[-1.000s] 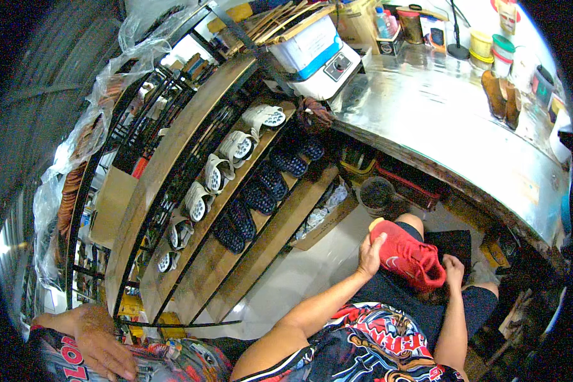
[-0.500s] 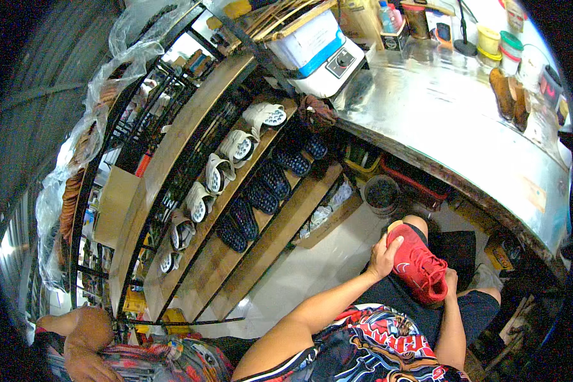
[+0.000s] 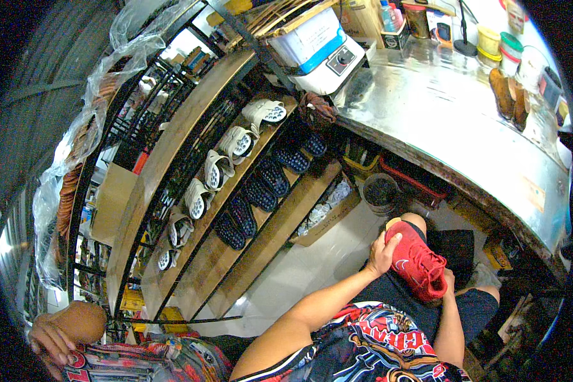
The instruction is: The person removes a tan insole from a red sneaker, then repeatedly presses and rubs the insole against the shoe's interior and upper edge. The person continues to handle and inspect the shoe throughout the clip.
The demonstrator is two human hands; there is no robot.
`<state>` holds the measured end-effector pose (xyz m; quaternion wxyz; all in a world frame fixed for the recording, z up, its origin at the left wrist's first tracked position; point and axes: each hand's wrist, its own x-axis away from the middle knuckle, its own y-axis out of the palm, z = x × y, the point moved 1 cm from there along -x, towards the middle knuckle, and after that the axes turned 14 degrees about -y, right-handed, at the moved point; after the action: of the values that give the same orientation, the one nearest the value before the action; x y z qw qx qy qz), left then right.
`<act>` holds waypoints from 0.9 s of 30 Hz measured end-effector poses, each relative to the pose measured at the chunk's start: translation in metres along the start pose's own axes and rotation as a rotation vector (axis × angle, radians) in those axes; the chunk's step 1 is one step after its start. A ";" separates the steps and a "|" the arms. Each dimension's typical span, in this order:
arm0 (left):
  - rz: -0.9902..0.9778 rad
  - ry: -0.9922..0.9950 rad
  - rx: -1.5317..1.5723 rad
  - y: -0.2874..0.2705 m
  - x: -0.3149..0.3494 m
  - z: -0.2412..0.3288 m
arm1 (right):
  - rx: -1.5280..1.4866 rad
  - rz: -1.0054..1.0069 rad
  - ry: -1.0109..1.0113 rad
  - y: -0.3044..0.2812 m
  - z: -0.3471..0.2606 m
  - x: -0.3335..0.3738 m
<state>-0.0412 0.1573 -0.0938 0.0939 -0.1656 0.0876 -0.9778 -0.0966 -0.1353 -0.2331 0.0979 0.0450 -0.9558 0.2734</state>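
A red sneaker (image 3: pixel 416 260) with red laces rests over my lap, its toe pointing up and away and its ankle opening toward me. My left hand (image 3: pixel 381 253) is closed round the toe end, thumb on the upper and fingers at the side. A bit of tan sole shows past the toe. At the heel end, my right hand (image 3: pixel 449 281) grips the shoe from the right; its fingers are partly hidden behind it.
A metal-topped workbench (image 3: pixel 420 95) curves along the right, with brown shoes (image 3: pixel 507 99) and tubs on it. A bucket (image 3: pixel 381 193) stands below. Shelves on the left hold white shoes (image 3: pixel 218 170) and dark slippers (image 3: pixel 259 193). Another person's hand (image 3: pixel 49 340) is at lower left.
The other person's arm and hand at lower left have shifted. My hands keep their hold on the sneaker, which has barely moved.
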 end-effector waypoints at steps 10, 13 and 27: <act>0.002 -0.027 -0.044 -0.004 0.004 0.007 | 0.102 -0.032 -0.038 0.010 0.027 -0.008; 0.017 -0.023 -0.028 -0.003 0.002 0.004 | 0.151 -0.028 -0.056 0.011 0.026 -0.010; 0.027 -0.005 -0.083 -0.002 -0.001 0.000 | -0.064 0.006 0.014 -0.008 -0.023 0.001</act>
<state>-0.0403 0.1595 -0.0937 0.1005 -0.1707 0.1302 -0.9715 -0.0933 -0.1296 -0.2100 0.1051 0.0369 -0.9636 0.2432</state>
